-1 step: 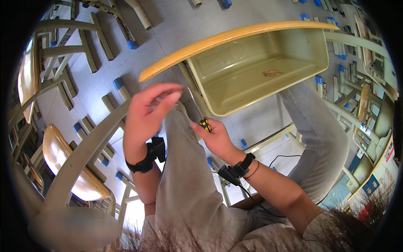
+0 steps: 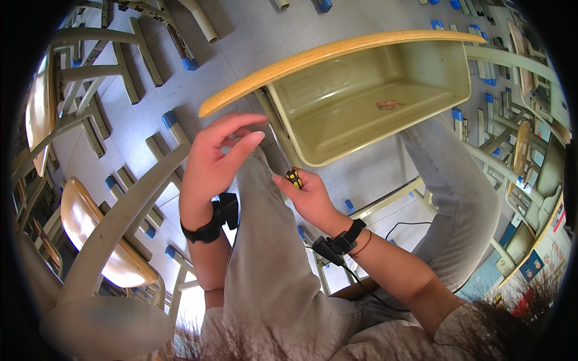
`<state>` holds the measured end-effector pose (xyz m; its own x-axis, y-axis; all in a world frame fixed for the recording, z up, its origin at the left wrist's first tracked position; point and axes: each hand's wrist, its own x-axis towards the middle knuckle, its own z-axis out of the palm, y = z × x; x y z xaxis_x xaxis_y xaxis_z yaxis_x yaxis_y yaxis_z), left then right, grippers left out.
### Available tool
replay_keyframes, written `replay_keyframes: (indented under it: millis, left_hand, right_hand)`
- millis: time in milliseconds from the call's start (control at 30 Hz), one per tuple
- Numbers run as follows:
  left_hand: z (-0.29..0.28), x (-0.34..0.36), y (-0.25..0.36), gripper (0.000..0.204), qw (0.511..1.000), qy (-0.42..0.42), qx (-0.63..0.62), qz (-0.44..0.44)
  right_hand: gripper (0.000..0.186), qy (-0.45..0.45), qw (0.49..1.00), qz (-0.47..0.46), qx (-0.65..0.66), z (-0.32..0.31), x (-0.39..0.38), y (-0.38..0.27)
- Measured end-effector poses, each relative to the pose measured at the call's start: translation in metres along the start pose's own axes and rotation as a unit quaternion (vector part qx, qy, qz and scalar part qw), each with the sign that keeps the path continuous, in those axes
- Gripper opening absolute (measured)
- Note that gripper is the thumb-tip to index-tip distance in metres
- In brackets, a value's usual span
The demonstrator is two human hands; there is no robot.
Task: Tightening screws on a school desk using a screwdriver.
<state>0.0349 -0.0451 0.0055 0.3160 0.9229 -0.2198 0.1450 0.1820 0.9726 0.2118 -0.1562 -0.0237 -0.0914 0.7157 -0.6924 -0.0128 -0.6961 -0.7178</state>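
My right hand (image 2: 310, 197) is closed around a screwdriver (image 2: 294, 178) with a ridged black-and-yellow handle. Its shaft I cannot make out clearly. That hand is beside my left knee, just below the near left corner of the desk's tray. Above the same knee, my left hand (image 2: 220, 153) is raised with thumb and fingers curved and apart, and nothing shows between them. The left fingertips are close to the side frame of the desk (image 2: 337, 57), which has a wooden top edge and a beige open tray (image 2: 361, 111).
My legs in grey trousers (image 2: 265, 240) extend under and beside the desk. Chairs with wooden seats (image 2: 90, 234) and blue-capped metal legs crowd the left. More desks and chairs fill the right. A black cable (image 2: 361, 280) runs from my right wrist strap across my lap.
My left hand has shifted slightly to the right, its thumb and fingers nearer the desk. The right hand and the screwdriver look unmoved.
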Motion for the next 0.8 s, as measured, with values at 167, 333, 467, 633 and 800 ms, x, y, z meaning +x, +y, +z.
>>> replay_keyframes:
  millis: [167, 333, 467, 633, 800]
  left_hand:
    - [0.014, 0.012, -0.007, 0.026, 0.992, 0.065, -0.094, -0.056]
    - [0.033, 0.021, -0.011, 0.02, 0.939, 0.166, -0.239, -0.183]
    - [0.037, 0.027, -0.027, 0.016, 0.898, 0.191, -0.361, -0.165]
    - [0.032, 0.032, -0.032, 0.012, 0.875, 0.158, -0.419, -0.183]
    - [0.031, 0.035, -0.028, 0.01, 0.881, 0.146, -0.412, -0.181]
  right_hand:
    - [0.031, -0.002, 0.999, 0.029, -0.014, -0.006, 0.002, -0.001]
    - [0.031, 0.001, 0.998, 0.005, -0.061, -0.016, 0.001, 0.017]
    - [0.032, 0.02, 0.99, 0.021, -0.14, -0.03, -0.001, 0.028]
    - [0.036, 0.031, 0.983, 0.027, -0.178, -0.052, 0.002, 0.044]
    - [0.036, 0.033, 0.968, -0.012, -0.247, -0.072, 0.008, 0.058]
